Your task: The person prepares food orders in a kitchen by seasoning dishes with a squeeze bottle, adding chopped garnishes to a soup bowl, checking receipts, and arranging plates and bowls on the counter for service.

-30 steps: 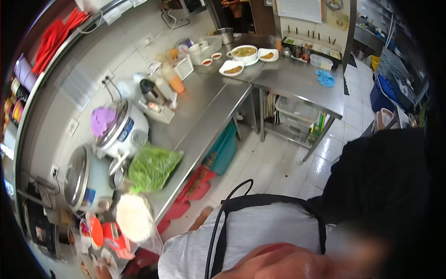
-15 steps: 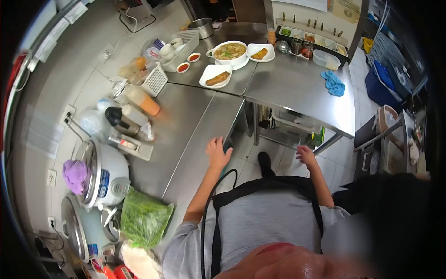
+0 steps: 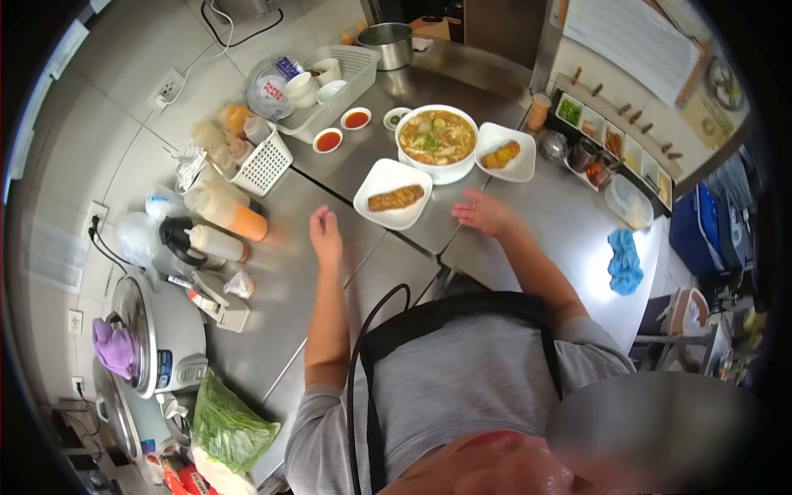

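Note:
My left hand (image 3: 327, 234) hovers over the steel counter, fingers stretched out and holding nothing. To its right is a square white plate (image 3: 366, 183) with a long browned piece of food (image 3: 395, 198). My right hand (image 3: 483, 214) is also open and bare, close to the right of that plate. Just beyond it stands a white bowl of soup (image 3: 437, 134) with broth, greens and pale pieces. A second square white dish (image 3: 519, 170) bears another golden-brown piece (image 3: 500, 154). Small dishes of red sauce (image 3: 327, 141) and a small cup with green bits (image 3: 397, 118) sit behind.
Squeeze bottles (image 3: 239, 219), a white basket (image 3: 264, 165) and a rice cooker (image 3: 169, 338) line the left side. Bagged greens (image 3: 231, 425) lie near me. A blue cloth (image 3: 624, 261), a lidded container (image 3: 629, 202) and a topping rack (image 3: 615, 136) are at right. A steel pot (image 3: 388, 48) stands behind.
I have come closer to the counter, so the bowl and plates appear larger. Both hands have moved forward, the right one from over the floor to beside the near plate.

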`<control>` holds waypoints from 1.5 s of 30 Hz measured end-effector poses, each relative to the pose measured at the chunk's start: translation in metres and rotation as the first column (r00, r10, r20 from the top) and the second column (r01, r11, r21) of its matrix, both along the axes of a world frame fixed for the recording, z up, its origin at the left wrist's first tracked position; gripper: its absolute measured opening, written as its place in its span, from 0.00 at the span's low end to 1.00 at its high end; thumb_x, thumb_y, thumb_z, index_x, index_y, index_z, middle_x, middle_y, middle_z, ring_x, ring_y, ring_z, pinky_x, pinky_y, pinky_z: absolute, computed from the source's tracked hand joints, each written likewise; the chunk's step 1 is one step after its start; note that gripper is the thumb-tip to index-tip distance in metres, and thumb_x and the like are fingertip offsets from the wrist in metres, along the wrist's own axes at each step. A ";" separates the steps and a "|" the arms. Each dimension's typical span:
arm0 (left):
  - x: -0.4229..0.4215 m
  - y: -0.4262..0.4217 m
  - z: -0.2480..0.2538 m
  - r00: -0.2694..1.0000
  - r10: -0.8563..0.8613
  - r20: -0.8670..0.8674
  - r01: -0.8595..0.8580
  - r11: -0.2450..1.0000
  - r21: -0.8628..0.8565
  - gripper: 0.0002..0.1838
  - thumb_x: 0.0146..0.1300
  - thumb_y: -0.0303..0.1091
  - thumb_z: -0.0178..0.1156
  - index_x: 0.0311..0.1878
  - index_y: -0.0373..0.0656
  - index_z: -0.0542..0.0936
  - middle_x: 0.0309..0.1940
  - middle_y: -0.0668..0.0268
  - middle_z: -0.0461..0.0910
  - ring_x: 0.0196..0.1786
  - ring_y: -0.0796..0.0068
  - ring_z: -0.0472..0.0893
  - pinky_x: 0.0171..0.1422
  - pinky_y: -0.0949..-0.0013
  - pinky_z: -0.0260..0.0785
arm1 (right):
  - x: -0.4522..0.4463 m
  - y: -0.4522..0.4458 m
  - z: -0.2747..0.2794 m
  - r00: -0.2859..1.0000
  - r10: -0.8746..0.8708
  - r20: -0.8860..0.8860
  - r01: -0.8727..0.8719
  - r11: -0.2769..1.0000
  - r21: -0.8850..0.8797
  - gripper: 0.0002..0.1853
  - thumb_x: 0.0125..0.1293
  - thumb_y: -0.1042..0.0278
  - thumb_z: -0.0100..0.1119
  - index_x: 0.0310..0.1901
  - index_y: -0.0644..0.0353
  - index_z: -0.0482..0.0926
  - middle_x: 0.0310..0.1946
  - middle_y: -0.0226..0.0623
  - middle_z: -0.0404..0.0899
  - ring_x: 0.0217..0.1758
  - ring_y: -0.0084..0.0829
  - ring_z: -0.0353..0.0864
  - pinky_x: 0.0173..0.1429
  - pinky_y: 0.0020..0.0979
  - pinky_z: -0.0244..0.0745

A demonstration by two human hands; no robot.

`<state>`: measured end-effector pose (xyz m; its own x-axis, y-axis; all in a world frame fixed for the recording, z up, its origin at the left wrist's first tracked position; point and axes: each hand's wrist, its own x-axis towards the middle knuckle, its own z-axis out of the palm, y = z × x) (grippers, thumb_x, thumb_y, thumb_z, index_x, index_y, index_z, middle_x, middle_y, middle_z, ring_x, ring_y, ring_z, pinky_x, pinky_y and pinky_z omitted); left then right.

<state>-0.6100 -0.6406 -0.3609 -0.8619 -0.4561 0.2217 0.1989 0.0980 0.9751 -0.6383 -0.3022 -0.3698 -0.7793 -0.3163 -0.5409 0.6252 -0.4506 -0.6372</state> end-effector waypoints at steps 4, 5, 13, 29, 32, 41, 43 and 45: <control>-0.086 0.036 0.063 0.974 -0.130 0.187 0.088 0.972 0.216 0.10 0.55 0.34 0.51 0.40 0.42 0.70 0.29 0.70 0.70 0.29 0.82 0.69 0.32 0.78 0.61 | -0.036 -0.024 -0.002 0.990 -0.096 0.099 0.102 0.994 -0.051 0.32 0.57 0.46 0.45 0.58 0.55 0.52 0.47 0.44 0.65 0.49 0.38 0.68 0.52 0.37 0.61; -0.115 0.045 0.063 0.958 -0.198 0.209 0.145 0.959 0.243 0.11 0.55 0.37 0.51 0.40 0.43 0.70 0.28 0.70 0.70 0.29 0.82 0.70 0.32 0.78 0.61 | -0.046 -0.027 -0.004 0.988 -0.105 0.114 0.113 0.992 -0.060 0.33 0.57 0.45 0.45 0.58 0.55 0.51 0.48 0.45 0.64 0.49 0.38 0.67 0.54 0.38 0.59; -0.285 0.099 0.013 0.656 -0.261 0.708 0.302 0.951 0.071 0.22 0.56 0.51 0.46 0.43 0.42 0.70 0.23 0.68 0.69 0.22 0.79 0.69 0.21 0.74 0.62 | -0.073 -0.043 -0.014 0.929 -0.326 0.175 0.358 0.911 -0.206 0.23 0.54 0.54 0.52 0.47 0.54 0.57 0.36 0.38 0.67 0.37 0.32 0.70 0.42 0.36 0.65; -0.388 0.152 0.021 0.754 -0.383 0.533 0.343 0.922 0.177 0.27 0.61 0.50 0.38 0.52 0.36 0.65 0.46 0.56 0.70 0.45 0.66 0.72 0.51 0.69 0.62 | -0.187 -0.053 0.000 0.808 -0.573 0.137 0.588 0.772 -0.239 0.26 0.53 0.60 0.51 0.53 0.50 0.53 0.48 0.34 0.61 0.47 0.33 0.64 0.50 0.37 0.58; -0.371 0.144 0.033 0.820 -0.378 0.430 0.438 0.898 -0.046 0.24 0.59 0.47 0.44 0.52 0.38 0.66 0.47 0.58 0.70 0.46 0.69 0.70 0.51 0.71 0.61 | -0.218 -0.049 -0.005 0.765 -0.617 0.184 0.643 0.726 -0.244 0.28 0.53 0.59 0.51 0.54 0.49 0.53 0.50 0.32 0.60 0.48 0.34 0.64 0.49 0.41 0.57; -0.206 0.049 0.065 0.873 -0.330 0.359 0.471 0.761 -0.446 0.24 0.54 0.38 0.53 0.52 0.37 0.64 0.51 0.53 0.65 0.55 0.62 0.65 0.55 0.67 0.59 | -0.279 -0.027 0.001 0.710 -0.677 0.195 0.703 0.664 -0.255 0.34 0.53 0.57 0.53 0.59 0.53 0.50 0.59 0.36 0.48 0.61 0.42 0.49 0.60 0.45 0.49; -0.170 0.017 0.053 0.887 -0.267 0.378 0.433 0.766 -0.475 0.23 0.54 0.36 0.53 0.52 0.37 0.64 0.49 0.54 0.66 0.53 0.64 0.66 0.53 0.68 0.60 | -0.287 -0.025 0.003 0.695 -0.692 0.194 0.718 0.651 -0.249 0.35 0.53 0.57 0.53 0.60 0.54 0.48 0.61 0.37 0.44 0.63 0.42 0.44 0.62 0.45 0.47; -0.138 -0.007 0.040 0.872 -0.205 0.445 0.405 0.812 -0.420 0.23 0.55 0.37 0.53 0.52 0.38 0.65 0.44 0.57 0.68 0.48 0.67 0.69 0.50 0.70 0.61 | -0.295 -0.020 0.008 0.694 -0.695 0.191 0.719 0.652 -0.241 0.34 0.52 0.58 0.53 0.59 0.53 0.49 0.61 0.37 0.45 0.63 0.42 0.45 0.61 0.45 0.49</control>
